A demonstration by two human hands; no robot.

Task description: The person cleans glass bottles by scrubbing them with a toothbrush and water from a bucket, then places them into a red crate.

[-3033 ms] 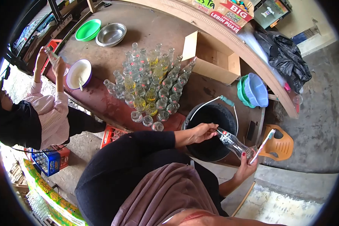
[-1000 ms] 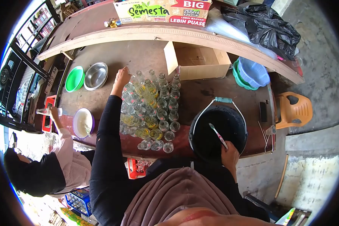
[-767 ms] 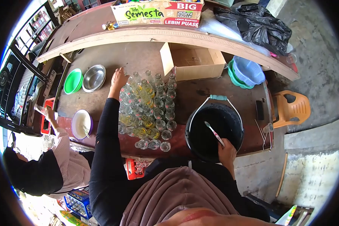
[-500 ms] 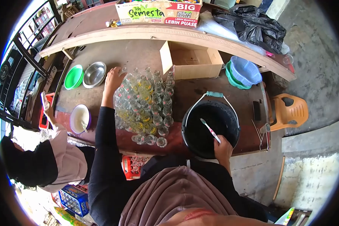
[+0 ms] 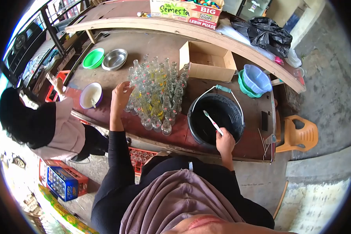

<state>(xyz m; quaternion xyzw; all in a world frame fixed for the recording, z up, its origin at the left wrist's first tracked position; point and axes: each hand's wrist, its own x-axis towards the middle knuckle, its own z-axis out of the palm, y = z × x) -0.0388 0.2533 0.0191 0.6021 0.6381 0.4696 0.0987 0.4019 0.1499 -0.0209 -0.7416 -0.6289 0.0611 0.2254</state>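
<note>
Black bucket (image 5: 232, 109) is the fixed mark; it stands on the near part of the table (image 5: 249, 145), its handle raised toward the far side.

At the bucket's near rim: right hand (image 5: 225, 142), fingers closed round a toothbrush (image 5: 213, 123). Bristle end points away, over the bucket's dark mouth.

Left of the bucket: glass bottles (image 5: 156, 99), upright in a tight cluster, several showing yellow. On the side of the cluster away from the bucket, left hand (image 5: 120, 96), fingers curled toward the outermost glass. Whether it grips a bottle is unclear; fingertips and clear glass run together at this size.

Step in hand, as I judge it: left hand busy at the edge of the cluster, brush waiting in the right. Next move calls for a sure hold on one bottle and a gentle path, since the neighbours stand close enough to knock.

Farther left of the bucket, past the bottles: white-and-purple bowl (image 5: 82, 102) with pale contents, and beyond it a co-worker's hand (image 5: 59, 85), raised.

Beyond the bucket, to its right: blue basket (image 5: 257, 78). Straight beyond: uncovered carton (image 5: 210, 73). Far left: metal bowl (image 5: 115, 59), green bowl (image 5: 92, 59) beside it.
</note>
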